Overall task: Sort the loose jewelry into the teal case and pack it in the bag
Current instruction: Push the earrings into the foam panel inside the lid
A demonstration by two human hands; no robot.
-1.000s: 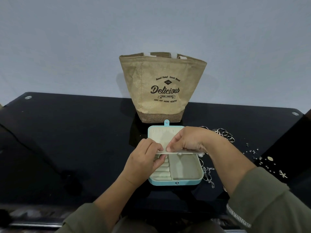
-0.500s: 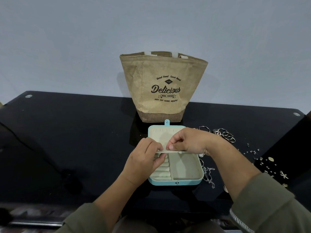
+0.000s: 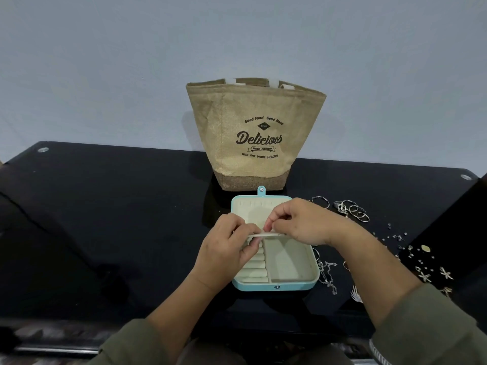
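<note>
While left hand (image 3: 226, 248) and right hand (image 3: 303, 222) pinch the cream flap (image 3: 266, 235), hold it level over the teal case (image 3: 276, 287).

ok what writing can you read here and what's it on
All on the front of the burlap bag:
"Good Food Good Mood"
"Delicious"
"FRESH EVERYDAY", in a ribbon
"JUST EAT MORE HEALTHY"
The word in the small dark diamond is too small to read.
The teal case shows no writing.

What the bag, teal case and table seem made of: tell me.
Bag: matte tan jute-like fabric, coarse weave visible. Teal case: smooth shell, perhaps faux leather; pale soft-looking lining. Table: glossy black, likely glass, mirroring the bag.
</note>
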